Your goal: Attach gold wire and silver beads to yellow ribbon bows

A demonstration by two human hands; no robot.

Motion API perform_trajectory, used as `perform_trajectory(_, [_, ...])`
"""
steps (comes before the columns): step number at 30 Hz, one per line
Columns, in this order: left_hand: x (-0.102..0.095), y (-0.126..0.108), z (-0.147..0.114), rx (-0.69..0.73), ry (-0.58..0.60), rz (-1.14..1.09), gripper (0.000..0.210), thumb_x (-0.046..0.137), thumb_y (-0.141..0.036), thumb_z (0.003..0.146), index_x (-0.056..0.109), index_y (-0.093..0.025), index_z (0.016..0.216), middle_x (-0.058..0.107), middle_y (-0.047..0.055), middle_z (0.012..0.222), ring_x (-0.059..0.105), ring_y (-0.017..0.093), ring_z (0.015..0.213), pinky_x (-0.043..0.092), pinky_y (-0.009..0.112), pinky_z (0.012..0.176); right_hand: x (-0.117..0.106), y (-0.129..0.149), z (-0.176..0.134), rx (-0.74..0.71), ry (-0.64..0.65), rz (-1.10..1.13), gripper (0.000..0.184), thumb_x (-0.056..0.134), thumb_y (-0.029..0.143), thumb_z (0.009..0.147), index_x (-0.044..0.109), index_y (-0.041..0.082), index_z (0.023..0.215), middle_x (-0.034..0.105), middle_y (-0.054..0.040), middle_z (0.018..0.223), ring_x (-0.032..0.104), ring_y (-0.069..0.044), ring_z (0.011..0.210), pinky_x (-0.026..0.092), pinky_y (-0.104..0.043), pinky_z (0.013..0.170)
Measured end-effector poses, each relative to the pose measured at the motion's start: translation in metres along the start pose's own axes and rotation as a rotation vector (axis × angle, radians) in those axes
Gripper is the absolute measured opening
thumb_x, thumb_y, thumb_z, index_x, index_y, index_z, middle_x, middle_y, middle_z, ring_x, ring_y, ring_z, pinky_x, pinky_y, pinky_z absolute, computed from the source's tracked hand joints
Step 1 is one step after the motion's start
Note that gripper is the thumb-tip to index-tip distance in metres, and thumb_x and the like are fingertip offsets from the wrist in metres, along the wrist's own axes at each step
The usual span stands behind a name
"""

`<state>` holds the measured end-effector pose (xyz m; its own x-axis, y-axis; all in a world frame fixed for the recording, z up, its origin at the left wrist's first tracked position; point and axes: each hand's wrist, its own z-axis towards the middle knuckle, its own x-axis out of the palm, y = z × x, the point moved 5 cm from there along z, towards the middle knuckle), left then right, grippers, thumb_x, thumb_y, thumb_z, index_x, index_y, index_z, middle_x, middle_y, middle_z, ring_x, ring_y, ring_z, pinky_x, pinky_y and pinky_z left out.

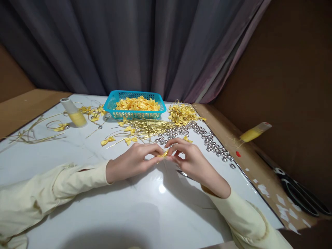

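Note:
Both hands meet above the middle of the white table, pinching a small yellow ribbon bow (164, 154) between their fingertips. My left hand (136, 157) grips the bow's left side, thumb and forefinger closed. My right hand (188, 155) holds its right side in the same way. Fingers hide part of the bow. Just beyond lie loose yellow bows (131, 140) and a bundle of gold cords (153, 127). Many silver oval beads (178, 130) spread behind and right of my right hand. Beneath that hand lies a thin metal tool (183, 173), partly covered.
A blue basket (110, 110) of yellow bows stands at the back, beside a pile of corded bows (183, 113). Yellow thread spools (74, 112) stand left and lie right (255, 132). Black-handled scissors (298, 193) and paper scraps (281, 200) lie on the right ledge. A curtain (124, 45) hangs behind.

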<state>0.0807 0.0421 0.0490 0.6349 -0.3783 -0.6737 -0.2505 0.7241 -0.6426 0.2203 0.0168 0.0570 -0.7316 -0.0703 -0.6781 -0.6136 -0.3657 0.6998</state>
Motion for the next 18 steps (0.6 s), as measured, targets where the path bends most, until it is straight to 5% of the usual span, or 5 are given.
perform_trajectory(18, [0.0004,-0.0035,-0.0023,0.106,-0.057,0.095,0.009,0.056,-0.020,0.086,0.059,-0.016,0.094,0.069,0.002,0.088,0.066,0.013,0.079,0.047,0.021,0.069,-0.0032,0.0029,-0.0012,-0.008,-0.108,0.047,0.023,0.057,-0.005,0.071,0.059,0.017,0.063,0.062,-0.0027,0.079,0.059,-0.014,0.074,0.045,-0.024,0.062])
